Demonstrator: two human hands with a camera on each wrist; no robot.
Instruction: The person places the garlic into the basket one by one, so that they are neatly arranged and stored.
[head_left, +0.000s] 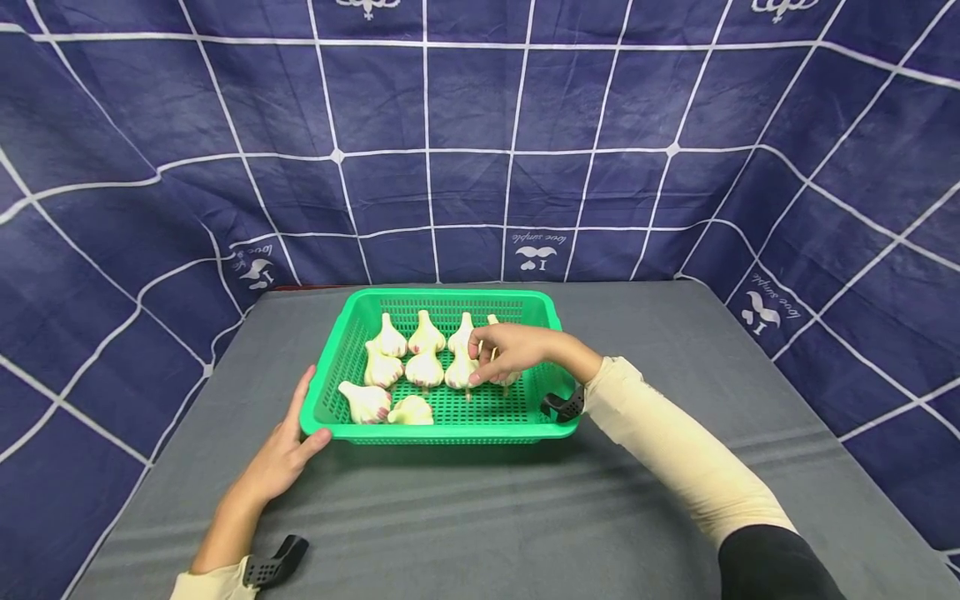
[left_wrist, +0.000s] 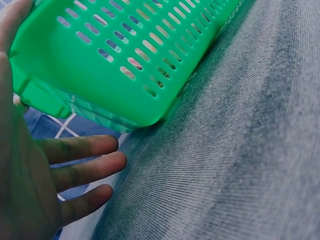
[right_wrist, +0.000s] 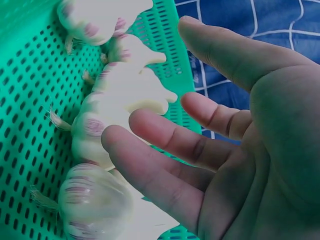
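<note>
In the head view, a green plastic basket (head_left: 450,432) holds several white garlic bulbs (head_left: 424,368) with purplish streaks. Most stand in two rows; two bulbs lie apart at the front left, one being a garlic bulb (head_left: 411,411) on its side. My left hand (head_left: 281,458) touches the basket's front left corner, thumb at the front rim and fingers along the left side. Three of its fingers (left_wrist: 90,172) stretch out straight in the left wrist view. Over the bulbs at the right is my right hand (head_left: 513,348), its fingers (right_wrist: 170,140) loosely bent with nothing held.
Grey cloth (head_left: 465,517) covers the table under the basket. Dark blue curtains (head_left: 480,108) with white grid lines surround it at the back and sides. A black wrist strap piece (head_left: 564,405) on the right arm hangs over the basket's right side.
</note>
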